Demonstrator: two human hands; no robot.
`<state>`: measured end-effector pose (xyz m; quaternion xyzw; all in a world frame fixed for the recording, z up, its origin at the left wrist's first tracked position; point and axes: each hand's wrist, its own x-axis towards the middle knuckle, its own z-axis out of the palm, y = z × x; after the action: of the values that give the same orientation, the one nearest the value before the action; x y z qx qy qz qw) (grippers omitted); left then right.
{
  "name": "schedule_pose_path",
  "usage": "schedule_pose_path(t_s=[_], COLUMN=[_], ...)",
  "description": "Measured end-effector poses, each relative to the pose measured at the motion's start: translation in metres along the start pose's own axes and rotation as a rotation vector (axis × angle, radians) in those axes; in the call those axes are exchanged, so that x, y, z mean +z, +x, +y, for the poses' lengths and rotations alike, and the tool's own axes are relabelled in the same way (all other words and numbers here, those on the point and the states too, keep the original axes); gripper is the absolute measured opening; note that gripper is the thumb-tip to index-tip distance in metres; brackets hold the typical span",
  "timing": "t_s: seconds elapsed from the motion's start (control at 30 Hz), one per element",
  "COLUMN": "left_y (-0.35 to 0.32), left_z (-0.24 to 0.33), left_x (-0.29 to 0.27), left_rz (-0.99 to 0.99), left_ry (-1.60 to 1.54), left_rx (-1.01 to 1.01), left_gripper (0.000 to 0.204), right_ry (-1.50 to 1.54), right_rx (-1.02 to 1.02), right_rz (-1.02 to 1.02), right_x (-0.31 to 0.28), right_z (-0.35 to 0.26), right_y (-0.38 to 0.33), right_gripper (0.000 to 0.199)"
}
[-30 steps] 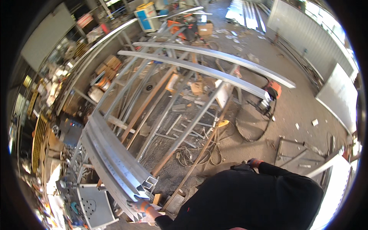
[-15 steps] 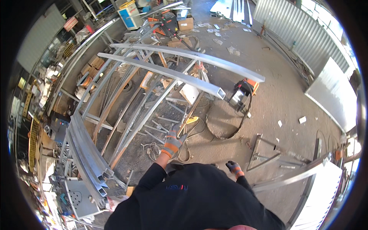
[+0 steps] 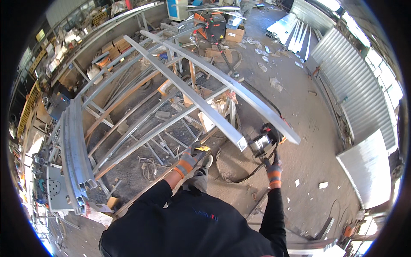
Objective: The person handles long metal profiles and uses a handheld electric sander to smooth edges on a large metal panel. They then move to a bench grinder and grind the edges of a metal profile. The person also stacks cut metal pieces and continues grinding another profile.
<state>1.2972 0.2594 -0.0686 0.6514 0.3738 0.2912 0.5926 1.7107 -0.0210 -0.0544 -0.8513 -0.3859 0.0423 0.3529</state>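
Note:
My left hand (image 3: 191, 159), in a grey and orange glove, is beside a narrow brown bar. Its fingers and thumb close round a small yellow thing (image 3: 203, 148), whose kind I cannot make out. My right hand (image 3: 273, 167), gloved alike, reaches forward with fingers apart, close to a black cable. That cable belongs to a machine with a silvery wire spool (image 3: 260, 143); whether my fingertips touch it is unclear. Just left of the machine ends a square steel tube (image 3: 201, 103). A second square tube (image 3: 257, 113) lies alongside, its end overhanging past the machine.
Stacked steel tubes (image 3: 75, 145) lie at the left. Thin bars and a tangle of white cord (image 3: 149, 169) cover the floor between frames. Corrugated sheets (image 3: 355, 77) stand at the right. A cardboard box (image 3: 234, 34) sits at the back. The black cable loops across the floor.
My view has shifted, and the tubes now appear lower. My right hand has moved forward from beside my body toward the spool machine. My left hand has come to the yellow thing.

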Motion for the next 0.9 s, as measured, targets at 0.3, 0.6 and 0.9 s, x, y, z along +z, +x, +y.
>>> schedule_pose_path(t_s=[0.3,0.6,0.9], left_y=[0.308,0.656,0.777], left_z=[-0.011,-0.066,-0.012], left_x=[0.012,-0.057,-0.138], left_rz=[0.025,0.393,0.456], left_ry=[-0.84,-0.955,-1.083], left_rx=[-0.063,-0.228,-0.284], left_gripper=[0.047,0.05,0.043], right_ry=[-0.59,-0.544,-0.706], right_rx=[-0.003,-0.005,-0.167], right_rz=[-0.304,-0.64,-0.2], right_x=[0.087,0.107,0.028], right_z=[0.038,-0.003,-0.176], right_y=[0.399,0.405,0.268], right_gripper=[0.129,0.089,0.098])
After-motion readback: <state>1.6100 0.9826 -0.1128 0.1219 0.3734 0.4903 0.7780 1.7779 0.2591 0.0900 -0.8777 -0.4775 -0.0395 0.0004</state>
